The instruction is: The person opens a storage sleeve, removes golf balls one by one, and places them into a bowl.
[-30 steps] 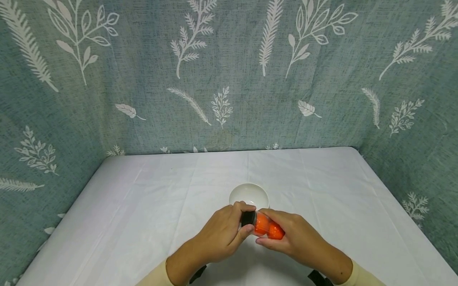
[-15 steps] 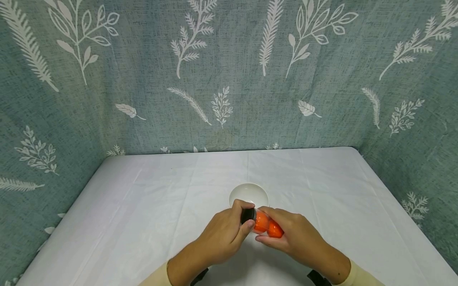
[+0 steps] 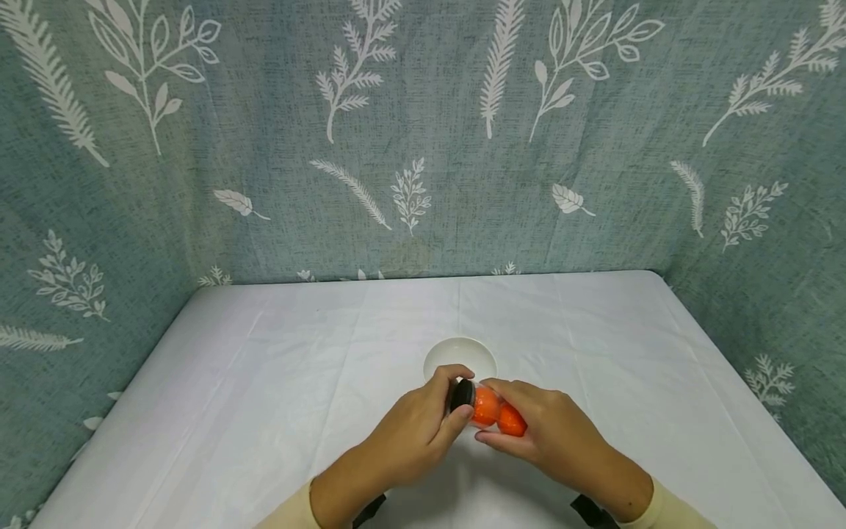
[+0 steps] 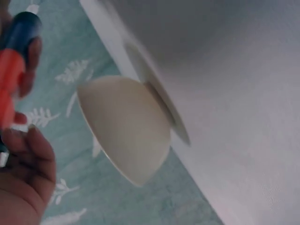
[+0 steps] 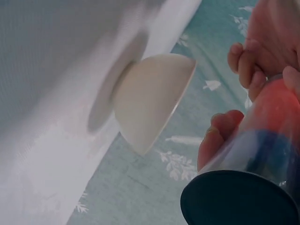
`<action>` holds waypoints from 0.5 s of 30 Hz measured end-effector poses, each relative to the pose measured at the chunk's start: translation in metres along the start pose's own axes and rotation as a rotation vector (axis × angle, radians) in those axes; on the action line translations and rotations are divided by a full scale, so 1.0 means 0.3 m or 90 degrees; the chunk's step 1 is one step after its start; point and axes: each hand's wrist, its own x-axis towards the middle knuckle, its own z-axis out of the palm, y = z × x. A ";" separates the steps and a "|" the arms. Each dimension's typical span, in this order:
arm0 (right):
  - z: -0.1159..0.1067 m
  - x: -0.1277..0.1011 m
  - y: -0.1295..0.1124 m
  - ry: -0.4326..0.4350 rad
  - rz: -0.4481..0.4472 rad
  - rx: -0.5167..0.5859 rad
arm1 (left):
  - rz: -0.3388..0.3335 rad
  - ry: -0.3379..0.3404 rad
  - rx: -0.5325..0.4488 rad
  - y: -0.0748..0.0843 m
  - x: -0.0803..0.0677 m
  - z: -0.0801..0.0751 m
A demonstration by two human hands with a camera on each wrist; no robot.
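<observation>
Held in both hands over the table is a clear cylindrical jar (image 3: pixel 485 408) with orange round pieces inside and a black cap at its left end. My left hand (image 3: pixel 413 430) grips the cap (image 3: pixel 462 394) between thumb and fingers. The jar's body lies in my right hand (image 3: pixel 558 433), thumb below and fingers over the top. In the right wrist view, the jar's near end is a dark disc (image 5: pixel 239 199), with something blue beside the orange inside. Just beyond the hands, a white bowl (image 3: pixel 460 355) stands upright, its near side partly covered by them.
A white cloth covers the table (image 3: pixel 297 353). Green-blue fabric (image 3: pixel 423 213) with white leaf patterns encloses the back and both sides. Dark straps (image 3: pixel 595 512) show below the wrists.
Both hands keep their grip on the jar and have risen slightly. The black cap has tilted, and the jar lies a little farther right in the head view. The bowl stays put.
</observation>
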 end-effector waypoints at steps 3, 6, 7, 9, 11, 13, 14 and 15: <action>-0.013 0.004 -0.003 -0.025 0.012 0.026 | 0.076 0.020 0.049 -0.022 0.002 -0.005; -0.026 0.008 -0.008 -0.051 0.027 0.052 | 0.156 0.040 0.095 -0.043 0.007 -0.011; -0.029 0.009 -0.009 -0.056 0.028 0.059 | 0.178 0.047 0.108 -0.049 0.010 -0.012; -0.034 0.011 -0.010 -0.062 0.027 0.069 | 0.213 0.057 0.130 -0.056 0.014 -0.016; -0.037 0.012 -0.010 -0.061 0.021 0.071 | 0.231 0.064 0.143 -0.060 0.016 -0.019; -0.037 0.010 -0.010 -0.060 0.018 0.071 | 0.237 0.066 0.149 -0.061 0.016 -0.022; -0.037 0.010 -0.010 -0.060 0.019 0.068 | 0.237 0.065 0.151 -0.061 0.015 -0.022; -0.036 0.009 -0.010 -0.059 0.019 0.066 | 0.236 0.064 0.152 -0.061 0.014 -0.022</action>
